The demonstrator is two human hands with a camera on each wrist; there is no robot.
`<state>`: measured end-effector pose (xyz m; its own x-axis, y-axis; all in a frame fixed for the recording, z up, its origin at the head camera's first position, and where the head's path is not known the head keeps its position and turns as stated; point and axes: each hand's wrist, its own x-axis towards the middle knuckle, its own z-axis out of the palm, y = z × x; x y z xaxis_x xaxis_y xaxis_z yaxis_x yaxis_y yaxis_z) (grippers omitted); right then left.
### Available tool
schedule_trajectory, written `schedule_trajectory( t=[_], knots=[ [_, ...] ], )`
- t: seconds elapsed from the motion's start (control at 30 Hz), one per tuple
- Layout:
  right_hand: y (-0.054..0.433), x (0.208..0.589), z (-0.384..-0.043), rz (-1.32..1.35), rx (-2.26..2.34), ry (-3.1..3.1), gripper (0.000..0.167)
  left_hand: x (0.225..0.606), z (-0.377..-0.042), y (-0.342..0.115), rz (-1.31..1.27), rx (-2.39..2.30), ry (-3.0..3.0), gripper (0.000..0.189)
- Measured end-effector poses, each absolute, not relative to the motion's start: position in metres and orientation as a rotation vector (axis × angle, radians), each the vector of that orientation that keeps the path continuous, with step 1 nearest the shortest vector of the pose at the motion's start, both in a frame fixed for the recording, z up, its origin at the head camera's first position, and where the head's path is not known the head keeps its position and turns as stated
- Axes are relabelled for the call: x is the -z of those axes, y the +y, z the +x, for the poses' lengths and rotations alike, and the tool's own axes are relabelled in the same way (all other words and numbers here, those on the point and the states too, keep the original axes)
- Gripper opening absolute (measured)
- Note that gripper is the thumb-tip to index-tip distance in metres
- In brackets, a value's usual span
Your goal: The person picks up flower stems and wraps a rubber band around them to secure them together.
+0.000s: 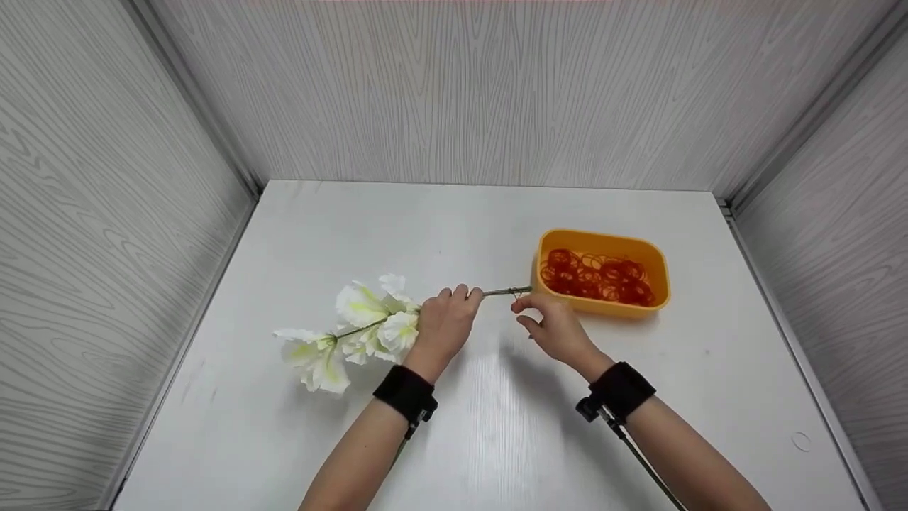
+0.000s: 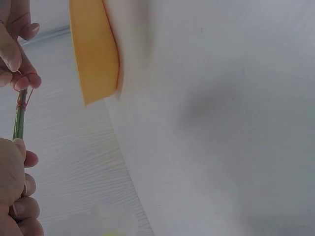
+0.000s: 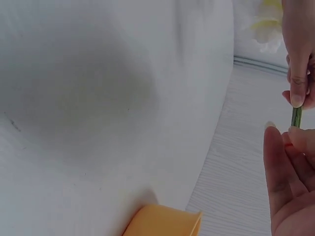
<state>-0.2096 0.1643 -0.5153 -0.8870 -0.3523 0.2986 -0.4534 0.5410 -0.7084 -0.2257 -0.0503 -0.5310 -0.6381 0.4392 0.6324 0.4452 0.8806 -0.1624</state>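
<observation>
My left hand (image 1: 445,325) grips the green stems (image 1: 500,292) of a bunch of artificial white flowers (image 1: 365,306), whose blooms spread out to the left. Beyond the fist the stem ends point right. A red rubber band (image 2: 21,104) is wound around the stems near their ends in the left wrist view. From there, a loop of it stretches to the fingertips of my right hand (image 1: 557,330), which holds it. In the right wrist view, the right thumb and fingers (image 3: 279,162) sit at the stem ends and hide most of the band.
A yellow-orange box (image 1: 617,309) stands just right of the stem ends, behind the right hand. Inside lie many red rubber bands (image 1: 596,278). The white table (image 1: 454,227) meets wood-grain panels (image 1: 454,92) at the back and sides.
</observation>
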Motion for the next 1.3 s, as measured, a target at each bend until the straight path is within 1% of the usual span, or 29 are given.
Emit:
schedule_trajectory(
  t=[0.23,0.47,0.77,0.97,1.03,1.1,1.23,1.3],
  knots=[
    [0.161,0.521,-0.208,0.972,-0.784,-2.493,0.029,0.53,-0.224,-0.048,-0.62,0.016,-2.422,0.008],
    [0.155,0.524,-0.205,1.116,-0.566,-2.384,0.021,0.53,-0.224,-0.046,-0.605,0.024,-2.451,0.008],
    [0.146,0.516,-0.199,1.232,-0.603,-2.354,0.027,0.525,-0.223,-0.039,-0.631,0.045,-2.454,0.008],
    [0.143,0.511,-0.199,1.299,-0.635,-2.355,0.029,0.524,-0.224,-0.04,-0.637,0.118,-2.453,0.008],
    [0.145,0.513,-0.199,1.268,-0.731,-2.373,0.028,0.524,-0.225,-0.043,-0.631,0.145,-2.448,0.01],
    [0.148,0.515,-0.198,1.175,-0.903,-2.401,0.027,0.524,-0.225,-0.046,-0.621,0.169,-2.444,0.01],
    [0.152,0.515,-0.201,0.858,-1.446,-2.382,0.023,0.522,-0.225,-0.049,-0.614,0.202,-2.436,0.008],
    [0.153,0.512,-0.203,0.692,-1.706,-2.342,0.015,0.521,-0.224,-0.049,-0.623,0.214,-2.435,0.007]
  ],
)
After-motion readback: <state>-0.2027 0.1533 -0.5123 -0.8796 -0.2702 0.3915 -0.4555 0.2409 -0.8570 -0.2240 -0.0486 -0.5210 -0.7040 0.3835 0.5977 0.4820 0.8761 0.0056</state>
